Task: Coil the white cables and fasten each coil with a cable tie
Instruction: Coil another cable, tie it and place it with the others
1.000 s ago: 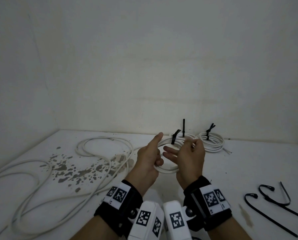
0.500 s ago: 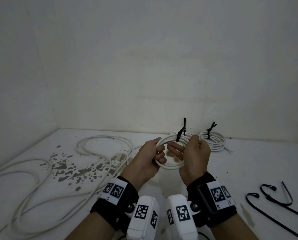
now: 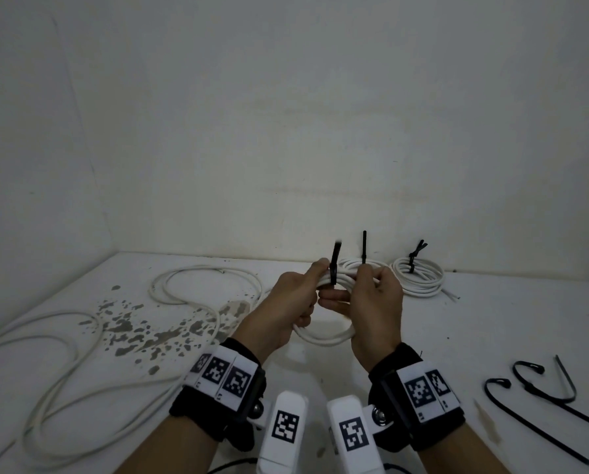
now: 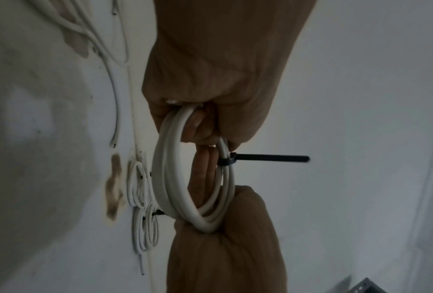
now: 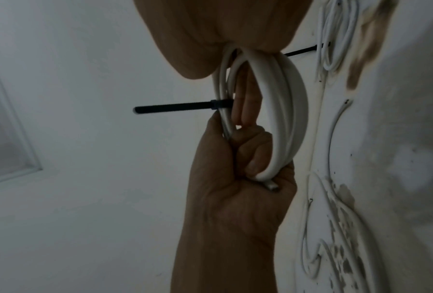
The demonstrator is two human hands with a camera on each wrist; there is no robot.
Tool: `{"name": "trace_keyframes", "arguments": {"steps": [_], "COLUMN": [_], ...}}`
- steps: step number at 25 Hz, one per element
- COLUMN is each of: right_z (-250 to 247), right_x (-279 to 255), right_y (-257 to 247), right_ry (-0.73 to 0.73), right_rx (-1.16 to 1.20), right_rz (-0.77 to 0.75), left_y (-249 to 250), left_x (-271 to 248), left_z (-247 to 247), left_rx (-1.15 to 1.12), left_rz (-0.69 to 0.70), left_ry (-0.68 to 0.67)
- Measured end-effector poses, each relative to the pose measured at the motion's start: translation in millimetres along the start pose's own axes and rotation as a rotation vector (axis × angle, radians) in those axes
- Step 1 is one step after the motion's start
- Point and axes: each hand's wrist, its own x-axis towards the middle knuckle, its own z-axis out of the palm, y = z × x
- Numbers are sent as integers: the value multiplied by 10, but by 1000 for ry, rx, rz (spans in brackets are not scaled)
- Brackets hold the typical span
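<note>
Held coil [image 3: 324,331] up above the surface [image 3: 491,313], dead center between left hand [image 3: 291,302] and right hand [image 3: 377,307], cable tie [image 3: 334,268] at its far side. Two tied coils [image 3: 419,277] behind, near the back wall. Loose cables [image 3: 81,340] sprawled off left. Spare cable ties [image 3: 539,401] lying front right.
</note>
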Motion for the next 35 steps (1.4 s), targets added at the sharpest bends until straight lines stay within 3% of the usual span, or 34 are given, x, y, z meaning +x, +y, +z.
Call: {"name": "trace_keyframes", "arguments": {"steps": [6,10,12,17,24,29,35], "right_z": [-62,3,1,30,76,157,213], "right_x": [10,34,43,-15,26,-23,-89], "right_y": [-211,-522,-517,-380,-323,-274,-287], "right_ry": [79,-388,-549,-631,-517,-364,-253], "right_rx": [-384,-369,-296,-129,11,-41,38], "right_rz": [-154,315,370,379,552,433,440], "left_y": [-28,2,-20,25,-41,-27,-5], "left_x": [59,85,101,94,116,87,23], "left_z": [-94,-157,-190,-162,-180,-146,-164], "left_rx": [322,570,567,378,387,408,418], "left_rz": [313,497,525,478,442,462,464], "left_ry": [218,319,323,364,305,256,233]}}
